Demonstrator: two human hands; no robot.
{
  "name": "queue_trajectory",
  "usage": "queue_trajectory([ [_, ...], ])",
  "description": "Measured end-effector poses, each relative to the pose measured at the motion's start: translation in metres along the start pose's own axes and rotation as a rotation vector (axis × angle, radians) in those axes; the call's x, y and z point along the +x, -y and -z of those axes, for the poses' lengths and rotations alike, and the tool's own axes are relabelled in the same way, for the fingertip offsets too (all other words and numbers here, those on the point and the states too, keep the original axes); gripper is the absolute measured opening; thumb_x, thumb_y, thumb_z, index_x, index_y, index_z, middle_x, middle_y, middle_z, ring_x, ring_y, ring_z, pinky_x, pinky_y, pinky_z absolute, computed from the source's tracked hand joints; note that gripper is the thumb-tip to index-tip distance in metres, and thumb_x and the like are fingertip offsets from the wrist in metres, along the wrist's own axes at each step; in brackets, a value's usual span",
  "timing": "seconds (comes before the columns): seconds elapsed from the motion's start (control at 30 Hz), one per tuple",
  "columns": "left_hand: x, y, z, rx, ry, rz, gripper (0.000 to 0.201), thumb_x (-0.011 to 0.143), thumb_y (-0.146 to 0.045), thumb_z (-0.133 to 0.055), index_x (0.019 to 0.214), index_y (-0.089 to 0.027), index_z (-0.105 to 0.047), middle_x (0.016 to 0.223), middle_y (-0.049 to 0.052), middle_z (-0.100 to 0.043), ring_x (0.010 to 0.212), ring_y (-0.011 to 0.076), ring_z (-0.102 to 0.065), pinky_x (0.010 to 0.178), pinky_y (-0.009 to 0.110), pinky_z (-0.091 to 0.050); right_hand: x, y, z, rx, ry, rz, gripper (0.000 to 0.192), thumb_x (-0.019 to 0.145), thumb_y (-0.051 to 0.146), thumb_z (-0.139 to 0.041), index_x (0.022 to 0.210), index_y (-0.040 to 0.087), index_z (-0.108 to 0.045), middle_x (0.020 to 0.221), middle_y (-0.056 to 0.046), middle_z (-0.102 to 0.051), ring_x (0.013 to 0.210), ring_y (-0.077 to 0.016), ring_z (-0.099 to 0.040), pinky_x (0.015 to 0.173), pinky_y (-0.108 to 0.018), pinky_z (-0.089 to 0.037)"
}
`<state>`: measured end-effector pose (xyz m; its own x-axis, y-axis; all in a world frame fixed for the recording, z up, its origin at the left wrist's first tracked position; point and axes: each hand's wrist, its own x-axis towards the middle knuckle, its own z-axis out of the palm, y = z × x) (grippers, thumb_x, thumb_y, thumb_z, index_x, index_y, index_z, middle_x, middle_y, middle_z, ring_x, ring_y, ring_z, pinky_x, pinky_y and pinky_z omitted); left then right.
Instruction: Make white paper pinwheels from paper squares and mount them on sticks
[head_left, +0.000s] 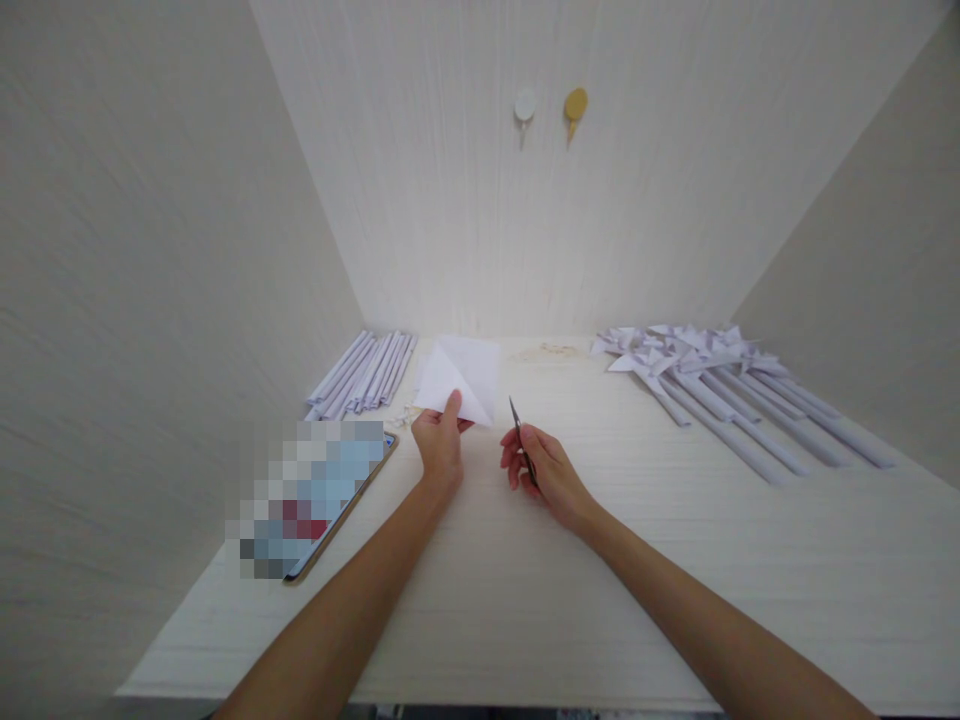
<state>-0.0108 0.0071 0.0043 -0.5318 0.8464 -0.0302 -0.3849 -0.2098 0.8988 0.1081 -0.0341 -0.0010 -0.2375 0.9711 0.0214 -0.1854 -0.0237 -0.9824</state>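
Observation:
My left hand (441, 440) pinches the lower edge of a square sheet of white paper (469, 370), thumb on top and fingers beneath. A diagonal crease crosses the paper. To its right, my right hand (551, 468) is closed around small dark scissors (530, 466), whose pointed tip aims up and away from me. The tip is apart from the paper, and the fingers partly hide the handles. Finished paper pinwheels (667, 350) with rolled paper sticks lie in a heap at the right. At the left is a bundle of rolled paper sticks (367, 372).
A phone (345, 515) in a brown case lies at the left, its screen blurred out. Pale walls enclose the table (480, 600) on three sides. A white hook (524, 106) and a yellow hook (575, 105) are on the back wall. Small scraps (406, 418) lie near the sticks.

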Motion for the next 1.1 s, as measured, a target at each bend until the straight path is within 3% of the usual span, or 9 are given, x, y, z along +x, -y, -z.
queue_trajectory([
  [0.2,-0.003,-0.001,0.0,0.056,-0.019,-0.054,0.031,0.057,-0.039,-0.063,0.065,-0.009,-0.057,0.06,0.001,-0.059,0.054,0.0117,-0.057,0.053,0.026,-0.049,-0.002,-0.001,-0.003,-0.122,0.087,-0.062,0.035,0.08,0.048,-0.033,0.07,0.017,-0.047,0.042,0.008,-0.046,0.027,-0.004,-0.034,0.028,-0.016,-0.02],
  [1.1,-0.013,-0.002,-0.003,0.12,-0.028,-0.032,0.034,0.058,-0.043,-0.062,0.058,-0.01,-0.053,0.051,-0.001,-0.054,0.044,0.0097,-0.052,0.045,0.025,-0.046,-0.003,0.001,-0.005,-0.189,0.088,-0.062,0.032,0.082,0.042,-0.031,0.068,0.017,-0.047,0.04,0.008,-0.044,0.027,-0.0042,-0.033,0.028,-0.016,-0.022],
])
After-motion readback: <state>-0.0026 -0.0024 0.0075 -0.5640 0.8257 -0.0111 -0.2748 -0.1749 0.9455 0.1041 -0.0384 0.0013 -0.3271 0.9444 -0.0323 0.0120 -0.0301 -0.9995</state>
